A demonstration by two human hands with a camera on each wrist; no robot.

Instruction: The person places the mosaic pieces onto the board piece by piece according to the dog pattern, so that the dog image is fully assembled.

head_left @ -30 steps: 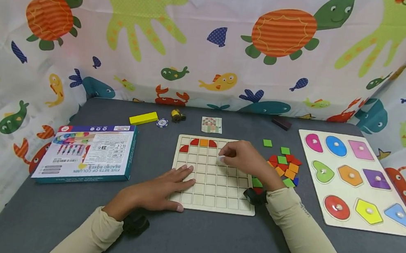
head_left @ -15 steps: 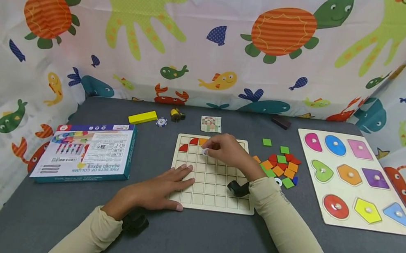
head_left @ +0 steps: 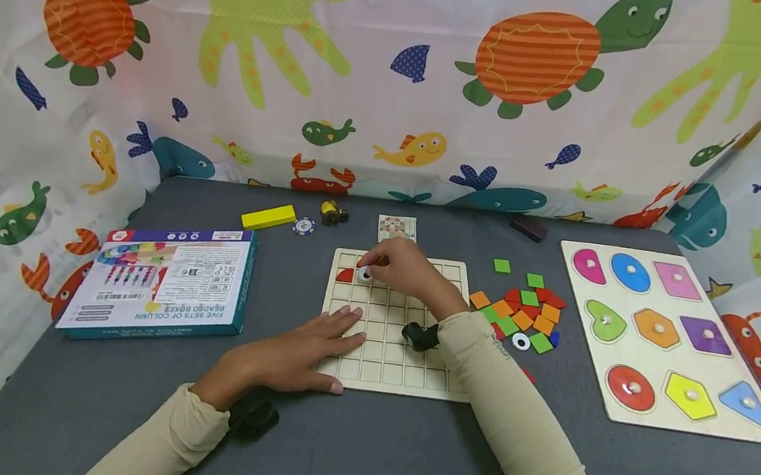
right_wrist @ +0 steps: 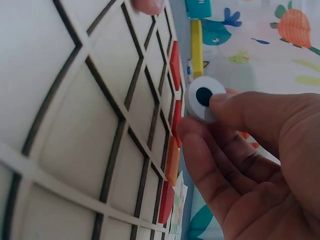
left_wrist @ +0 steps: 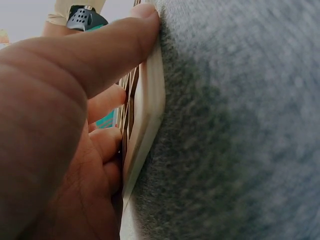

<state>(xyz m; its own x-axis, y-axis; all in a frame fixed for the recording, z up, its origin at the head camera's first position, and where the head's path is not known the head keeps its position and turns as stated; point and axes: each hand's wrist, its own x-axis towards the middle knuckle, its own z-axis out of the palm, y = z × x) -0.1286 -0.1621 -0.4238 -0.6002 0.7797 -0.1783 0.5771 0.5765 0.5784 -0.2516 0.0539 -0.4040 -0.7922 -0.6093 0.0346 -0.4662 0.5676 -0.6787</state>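
Note:
A white round eye piece (right_wrist: pixel 201 97) with a black centre is pinched between the thumb and fingers of my right hand (head_left: pixel 401 267). That hand is over the upper left part of a wooden grid board (head_left: pixel 402 367). Red quarter-round tiles, one of them a red tile (head_left: pixel 345 275), and an orange tile (right_wrist: pixel 172 161) sit in cells along the board's far side. With fingers spread, my left hand (head_left: pixel 306 350) rests on the board's left edge. Its thumb (left_wrist: pixel 115 47) lies at the near corner. My right hand hides some far cells in the head view.
Right of the board lie loose coloured tiles (head_left: pixel 544 326) and a second eye piece (head_left: pixel 520 341). Further right is a shape puzzle board (head_left: pixel 605 354); at left, a flat box (head_left: pixel 160 284). Behind are a picture card (head_left: pixel 397 228), yellow block (head_left: pixel 267 218), chip (head_left: pixel 303 226) and small figure (head_left: pixel 332 213).
My right hand has moved left across the board with the eye piece, uncovering more loose tiles and the second eye piece. The left hand has stayed in place.

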